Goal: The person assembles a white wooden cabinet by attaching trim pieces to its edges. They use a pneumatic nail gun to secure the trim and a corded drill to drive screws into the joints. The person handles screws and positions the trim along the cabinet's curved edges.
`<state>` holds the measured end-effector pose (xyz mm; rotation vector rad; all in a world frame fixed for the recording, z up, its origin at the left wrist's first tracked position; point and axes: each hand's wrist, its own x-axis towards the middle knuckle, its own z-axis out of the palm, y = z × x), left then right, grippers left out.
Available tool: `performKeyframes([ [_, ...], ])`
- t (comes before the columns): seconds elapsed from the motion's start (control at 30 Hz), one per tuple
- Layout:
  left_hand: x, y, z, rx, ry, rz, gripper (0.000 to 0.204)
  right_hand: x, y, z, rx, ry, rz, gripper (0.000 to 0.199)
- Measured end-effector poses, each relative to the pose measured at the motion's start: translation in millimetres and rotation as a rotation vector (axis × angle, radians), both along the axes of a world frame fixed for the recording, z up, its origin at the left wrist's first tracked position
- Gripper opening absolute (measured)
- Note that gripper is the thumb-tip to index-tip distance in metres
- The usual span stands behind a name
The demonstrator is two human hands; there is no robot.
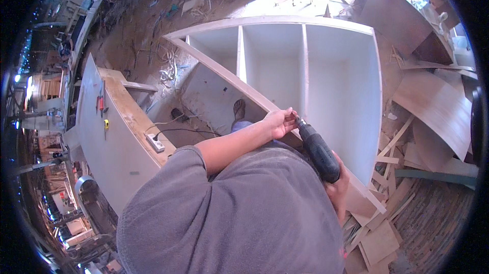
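Observation:
A white cabinet carcass with three open compartments lies on the floor in front of me. Its near side panel runs diagonally toward my hands. My right hand grips the rear of a black power drill, which points up-left along that panel's edge. My left hand reaches across my grey shirt, and its fingers pinch the drill's nose where it meets the panel edge. The bit itself is hidden by my fingers.
A white board at the left carries a power strip, a red-handled tool and a small yellow item. My sandalled foot stands inside the carcass. Wood offcuts and bent plywood sheets lie at the right.

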<state>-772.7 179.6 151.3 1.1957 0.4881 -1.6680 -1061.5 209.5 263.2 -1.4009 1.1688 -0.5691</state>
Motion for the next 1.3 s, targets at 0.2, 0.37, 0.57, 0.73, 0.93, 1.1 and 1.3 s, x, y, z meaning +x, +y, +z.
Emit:
performKeyframes([
  [0.2,120,8,-32,0.075,-0.029,-0.028,0.013,135,-12,-1,0.016,0.157,0.033,0.064],
  [0.37,233,12,-92,0.132,0.055,-0.191,0.017,266,-4,-4,0.153,0.31,-0.029,0.065],
  [0.57,293,15,-155,0.258,0.136,-0.301,0.021,374,4,-20,0.079,0.681,0.036,0.084],
  [0.73,304,19,-188,0.232,0.208,-0.34,0.023,407,0,-32,0.07,0.826,0.147,0.091],
  [0.93,307,18,-198,0.228,0.188,-0.289,0.025,424,-10,-40,0.065,0.881,0.153,0.092],
  [1.1,308,12,-193,0.275,0.169,-0.313,0.025,430,-11,-40,0.11,0.904,0.14,0.092],
  [1.3,307,13,-187,0.278,0.137,-0.314,0.024,430,-9,-39,0.111,0.885,0.124,0.092],
])
